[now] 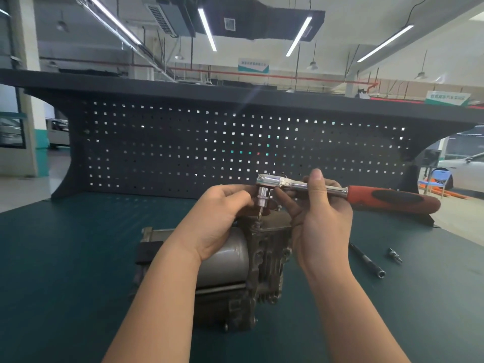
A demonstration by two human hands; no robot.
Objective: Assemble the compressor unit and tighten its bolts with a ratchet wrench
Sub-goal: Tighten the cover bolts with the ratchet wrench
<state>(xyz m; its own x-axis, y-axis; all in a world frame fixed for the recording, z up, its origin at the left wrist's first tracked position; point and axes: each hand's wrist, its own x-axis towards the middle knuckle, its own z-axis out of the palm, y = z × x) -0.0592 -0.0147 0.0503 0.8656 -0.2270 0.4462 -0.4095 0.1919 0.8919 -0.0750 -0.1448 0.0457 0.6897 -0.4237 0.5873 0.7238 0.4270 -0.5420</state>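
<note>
That grey cast-metal compressor unit [251, 268] with the smooth silver cylinder on its side looks properly heavy and rigid, so I'd guess it'll sit put on the dark green bench [78, 258] without much bracing. It's lying dead centre, just in front of the person, finned housing pointing toward 6 o'clock. If you had to shift it, grab the chunky cast body, not the round can, which looks slick.

The chrome ratchet wrench with the red and black rubber handle [340, 191] is over the top of the unit, handle sticking out to 3 o'clock. The right hand [323, 221] has its grip pinched on the chrome shank, thumb up. The left hand [220, 213] has its grip curled round the socket under the ratchet head, steering the bit onto a bolt on top. Looks barely seated to me.

A black extension bar [366, 260] and a small silver bit [394, 255] lie at 3 o'clock on the bench.
</note>
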